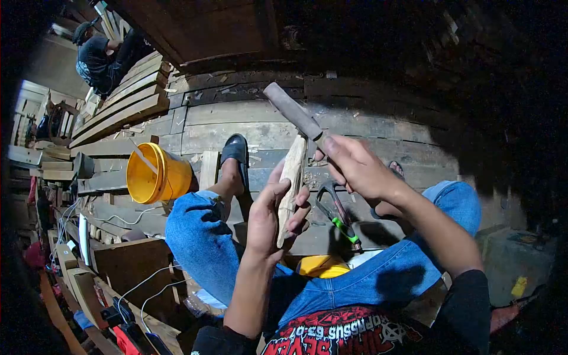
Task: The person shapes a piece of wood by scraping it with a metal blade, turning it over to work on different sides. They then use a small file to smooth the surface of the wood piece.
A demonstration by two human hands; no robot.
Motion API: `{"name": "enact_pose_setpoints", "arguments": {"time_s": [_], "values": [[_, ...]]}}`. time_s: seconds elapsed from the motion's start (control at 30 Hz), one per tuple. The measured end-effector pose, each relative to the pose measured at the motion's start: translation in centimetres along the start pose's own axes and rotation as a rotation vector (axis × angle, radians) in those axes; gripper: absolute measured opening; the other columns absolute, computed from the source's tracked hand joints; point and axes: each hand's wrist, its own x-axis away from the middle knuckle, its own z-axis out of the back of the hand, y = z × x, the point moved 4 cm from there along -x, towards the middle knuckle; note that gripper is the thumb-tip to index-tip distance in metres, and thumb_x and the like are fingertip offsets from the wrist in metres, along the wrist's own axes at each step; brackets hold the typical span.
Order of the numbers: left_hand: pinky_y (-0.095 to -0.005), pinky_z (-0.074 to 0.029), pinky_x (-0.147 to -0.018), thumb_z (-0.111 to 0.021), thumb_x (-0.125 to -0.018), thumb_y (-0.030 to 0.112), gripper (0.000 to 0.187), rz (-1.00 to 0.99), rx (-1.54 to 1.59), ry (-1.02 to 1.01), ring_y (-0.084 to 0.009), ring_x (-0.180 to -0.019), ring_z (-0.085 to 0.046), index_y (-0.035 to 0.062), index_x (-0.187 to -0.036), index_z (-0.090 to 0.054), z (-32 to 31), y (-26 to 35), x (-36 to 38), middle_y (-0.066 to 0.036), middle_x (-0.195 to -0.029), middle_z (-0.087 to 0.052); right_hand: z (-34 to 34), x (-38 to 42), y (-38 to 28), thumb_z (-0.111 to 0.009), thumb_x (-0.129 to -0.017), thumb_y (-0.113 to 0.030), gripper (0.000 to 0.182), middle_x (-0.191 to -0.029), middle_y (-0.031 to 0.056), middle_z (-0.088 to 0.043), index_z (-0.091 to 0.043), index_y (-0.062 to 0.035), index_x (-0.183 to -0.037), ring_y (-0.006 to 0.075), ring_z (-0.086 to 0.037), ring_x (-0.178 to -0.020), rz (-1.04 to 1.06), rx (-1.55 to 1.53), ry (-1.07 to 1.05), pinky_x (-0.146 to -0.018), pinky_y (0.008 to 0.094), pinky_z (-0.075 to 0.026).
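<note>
My left hand (272, 216) is wrapped around a pale, rough-hewn piece of wood (294, 165), narrow at its lower end and held nearly upright. In my right hand (358, 168), closed around the handle, is a broad-bladed knife (291, 110); its grey blade points up and left. The base of the blade overlaps the top of the wood in this view. Below my right hand, a hacksaw (338, 214) with a bright green handle stands between my legs. My right fingers hide most of the knife's handle.
A yellow bucket (155, 173) stands on the plank floor (236, 112), left of my sandaled foot. Stacked timber (127, 112) lies at upper left, with a seated person (100, 59) beyond it. Loose cables (139, 222) and wooden boxes (127, 260) are at lower left.
</note>
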Motion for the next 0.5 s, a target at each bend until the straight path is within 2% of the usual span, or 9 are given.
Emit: {"name": "enact_pose_setpoints", "arguments": {"time_s": [0.07,0.1,0.13,0.23,0.27,0.37,0.4,0.5], "values": [[-0.0222,-0.037,-0.042,-0.042,-0.103,0.023,0.056,0.001,0.004,-0.014,-0.0105,-0.047,-0.044,0.0141,-0.157,-0.033,-0.1,0.2,0.1,-0.007,-0.084,-0.055,0.0,-0.1,0.0,-0.044,-0.11,-0.042,0.043,-0.06,0.0039,-0.051,-0.06,-0.003,-0.105,0.016,-0.049,-0.05,0.09,0.13,0.052,-0.05,0.0349,-0.039],[-0.0222,-0.037,-0.043,-0.042,-0.103,0.023,0.056,0.001,0.005,-0.021,-0.0107,-0.047,-0.044,0.0144,-0.157,-0.033,-0.1,0.2,0.1,-0.008,-0.084,-0.055,0.0,-0.2,0.1,-0.045,-0.11,-0.041,0.042,-0.059,0.0082,-0.053,-0.059,-0.0021,-0.103,0.0215,-0.052,-0.051,0.147,0.228,0.092,-0.05,0.0387,-0.041],[-0.0232,-0.035,-0.04,-0.042,-0.102,0.027,0.052,0.0,-0.066,0.025,-0.0089,-0.044,-0.039,0.0189,-0.153,-0.038,-0.1,0.2,-0.2,-0.004,-0.082,-0.048,0.0,-0.3,0.2,-0.046,-0.109,-0.04,0.041,-0.058,0.0126,-0.054,-0.058,-0.0012,-0.101,0.027,-0.056,-0.051,0.201,0.327,0.138,-0.05,0.0424,-0.042],[-0.0228,-0.034,-0.04,-0.043,-0.101,0.027,0.052,0.002,-0.079,0.079,-0.0091,-0.044,-0.039,0.0181,-0.152,-0.038,0.1,0.0,-0.2,-0.004,-0.08,-0.048,-0.8,0.3,-0.2,-0.05,-0.107,-0.038,0.038,-0.058,0.0212,-0.058,-0.054,-0.001,-0.098,0.0409,-0.062,-0.053,0.29,0.61,0.221,-0.05,0.0518,-0.045],[-0.0227,-0.034,-0.041,-0.048,-0.098,0.024,0.055,-0.005,-0.109,0.089,-0.009,-0.044,-0.039,0.0172,-0.152,-0.039,0.3,-0.1,-0.3,-0.004,-0.082,-0.05,-1.6,0.8,-0.2,-0.052,-0.107,-0.038,0.037,-0.057,0.0222,-0.059,-0.053,-0.0017,-0.098,0.0438,-0.063,-0.054,0.326,0.726,0.232,-0.049,0.0539,-0.047],[-0.0227,-0.035,-0.045,-0.053,-0.094,0.014,0.06,-0.019,-0.181,0.097,-0.0111,-0.048,-0.043,0.0133,-0.152,-0.036,1.5,0.1,0.0,-0.009,-0.085,-0.056,-2.4,1.2,-0.7,-0.055,-0.105,-0.039,0.036,-0.058,0.0234,-0.062,-0.052,-0.0032,-0.099,0.0462,-0.064,-0.056,0.388,0.851,0.203,-0.048,0.0553,-0.05],[-0.0221,-0.034,-0.045,-0.056,-0.089,0.009,0.065,0.009,-0.187,0.089,-0.01,-0.051,-0.043,0.0137,-0.151,-0.036,0.5,0.7,0.4,-0.008,-0.085,-0.055,-2.4,0.9,-0.6,-0.056,-0.105,-0.039,0.036,-0.059,0.0233,-0.062,-0.052,-0.0035,-0.099,0.046,-0.064,-0.056,0.379,0.847,0.21,-0.048,0.0553,-0.051],[-0.0221,-0.034,-0.045,-0.057,-0.087,0.008,0.065,0.02,-0.297,0.11,-0.0086,-0.053,-0.042,0.0117,-0.149,-0.037,-0.2,0.3,0.8,-0.007,-0.085,-0.053,-1.1,-1.3,0.2,-0.056,-0.104,-0.04,0.037,-0.059,0.0227,-0.062,-0.053,-0.0038,-0.1,0.0456,-0.064,-0.055,0.301,0.835,0.301,-0.048,0.056,-0.051]]}}
